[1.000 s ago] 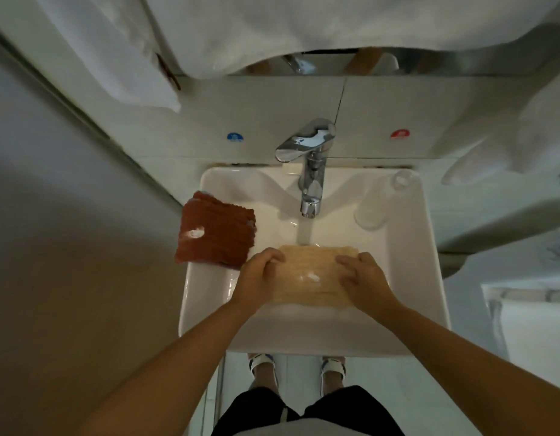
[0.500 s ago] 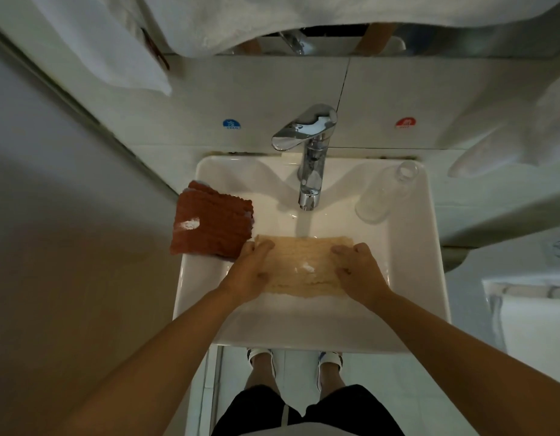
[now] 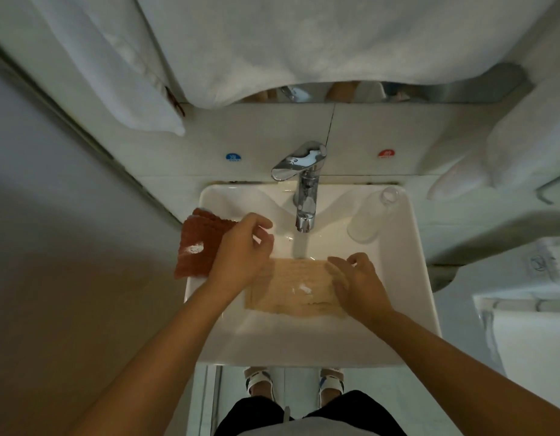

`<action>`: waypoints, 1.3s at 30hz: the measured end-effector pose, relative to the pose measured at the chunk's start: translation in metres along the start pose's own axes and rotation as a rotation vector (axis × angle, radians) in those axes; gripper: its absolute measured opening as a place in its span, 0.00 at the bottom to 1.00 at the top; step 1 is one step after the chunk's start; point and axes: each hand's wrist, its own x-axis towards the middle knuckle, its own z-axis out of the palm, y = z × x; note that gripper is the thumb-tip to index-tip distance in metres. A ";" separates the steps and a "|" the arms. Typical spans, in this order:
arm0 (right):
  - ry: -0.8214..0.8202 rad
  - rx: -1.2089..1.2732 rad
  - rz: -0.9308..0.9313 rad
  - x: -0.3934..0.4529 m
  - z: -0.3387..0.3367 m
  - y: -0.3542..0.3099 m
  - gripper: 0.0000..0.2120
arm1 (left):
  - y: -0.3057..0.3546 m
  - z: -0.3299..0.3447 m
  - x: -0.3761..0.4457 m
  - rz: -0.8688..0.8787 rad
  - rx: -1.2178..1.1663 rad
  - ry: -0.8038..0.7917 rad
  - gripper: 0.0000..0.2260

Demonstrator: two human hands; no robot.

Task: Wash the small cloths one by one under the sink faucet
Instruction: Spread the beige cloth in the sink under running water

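Note:
A beige cloth [image 3: 299, 286] lies flat in the white sink [image 3: 404, 278], its far edge under the water running from the chrome faucet [image 3: 305, 196]. My right hand [image 3: 357, 283] rests on the cloth's right side with fingers curled. My left hand [image 3: 244, 250] is lifted off the cloth, fingers apart and holding nothing, above the sink's left part. A rust-red cloth [image 3: 198, 247] with a white mark lies folded on the sink's left rim, partly hidden by my left hand.
A clear plastic bottle [image 3: 371, 215] lies in the sink's back right corner. White towels [image 3: 272, 45] hang above the mirror strip. Another white towel [image 3: 505, 152] hangs at right. A wall runs close along the left.
My left hand has let go of the beige cloth and risen toward the faucet and the red cloth. The right hand stays on the cloth.

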 end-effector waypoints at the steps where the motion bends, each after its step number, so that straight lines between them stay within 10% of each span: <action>1: -0.003 0.018 -0.015 0.001 -0.003 -0.003 0.22 | 0.016 -0.009 0.003 0.039 -0.055 0.024 0.07; 18: -0.050 0.125 0.021 -0.006 -0.004 0.001 0.22 | 0.109 -0.040 0.048 -0.038 -0.294 -0.217 0.15; 28: -0.194 0.016 -0.030 -0.005 0.017 0.013 0.15 | -0.032 0.023 0.008 -0.128 0.351 -0.411 0.09; 32: -0.201 -0.085 -0.123 -0.001 0.027 0.019 0.19 | -0.104 0.072 -0.016 0.165 0.600 -0.500 0.22; 39: -0.184 -0.093 -0.180 0.008 0.049 0.021 0.26 | -0.134 0.082 -0.040 0.146 0.779 -0.467 0.40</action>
